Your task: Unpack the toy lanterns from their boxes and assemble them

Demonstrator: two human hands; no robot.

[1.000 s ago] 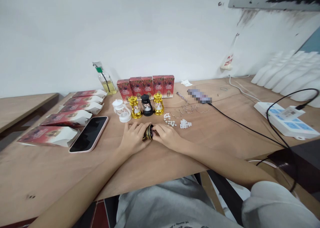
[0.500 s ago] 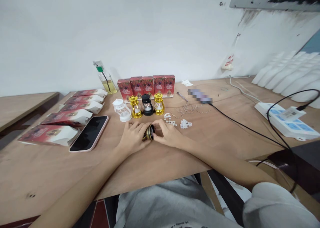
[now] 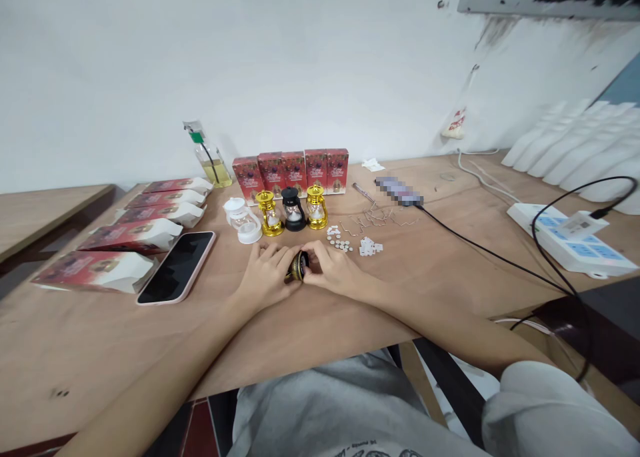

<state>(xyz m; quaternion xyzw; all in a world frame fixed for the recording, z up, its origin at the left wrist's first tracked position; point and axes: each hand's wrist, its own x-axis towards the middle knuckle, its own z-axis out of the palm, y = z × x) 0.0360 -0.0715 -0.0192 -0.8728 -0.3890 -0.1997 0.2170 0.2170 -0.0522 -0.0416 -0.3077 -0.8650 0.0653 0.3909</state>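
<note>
Both my hands rest on the wooden table point(image 3: 320, 310), closed round a small gold-and-black lantern point(image 3: 299, 266) lying on its side. My left hand point(image 3: 267, 275) wraps its body from the left. My right hand point(image 3: 334, 269) pinches the round end facing right. Just beyond them lie small round button cells point(image 3: 342, 245) and white plastic bits point(image 3: 371, 247). Behind stand two gold lanterns point(image 3: 270, 213), a black lantern point(image 3: 293, 209) and a white lantern part point(image 3: 242, 221).
A pink-cased phone point(image 3: 177, 267) lies at left beside several open red boxes point(image 3: 130, 235). Upright red boxes point(image 3: 290, 169) line the back next to an oil bottle point(image 3: 213, 160). Wire hooks point(image 3: 373, 218), a screwdriver, a black cable point(image 3: 480, 249) and a white power strip point(image 3: 570, 239) lie at right.
My right hand's fingers have shifted slightly on the lantern's end; the lantern stays in the same spot. The camera has barely moved.
</note>
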